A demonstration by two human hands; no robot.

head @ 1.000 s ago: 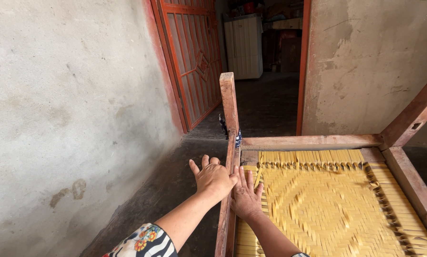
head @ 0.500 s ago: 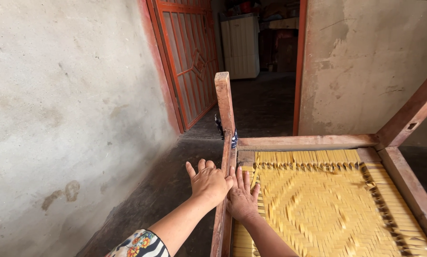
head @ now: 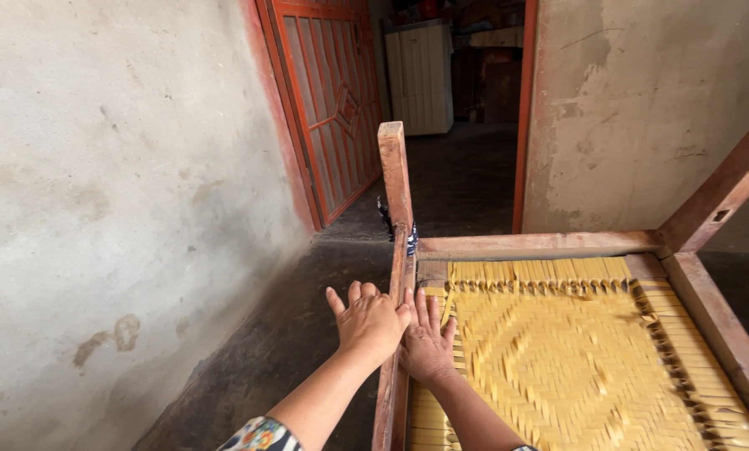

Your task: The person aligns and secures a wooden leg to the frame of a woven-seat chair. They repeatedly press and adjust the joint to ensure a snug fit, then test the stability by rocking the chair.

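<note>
A wooden bed frame (head: 541, 244) lies upside down with its legs pointing up, and a yellow woven strap mat (head: 575, 351) fills it. My left hand (head: 368, 319) rests over the frame's left side rail with its fingers spread, the palm on the outer side of the rail. Beside it, my right hand (head: 427, 336) lies flat on the left edge of the yellow weave, fingers apart. One upright leg (head: 393, 179) stands just beyond both hands. Neither hand holds anything.
A rough plastered wall (head: 115, 209) runs along the left. An orange metal grille door (head: 328, 100) stands open ahead, with a dark room and a pale cabinet (head: 418, 77) beyond. A second frame leg (head: 721, 188) slants up at the right. Dark floor lies between wall and frame.
Both hands have stayed together at the left rail, shifting only slightly as the view moved a little.
</note>
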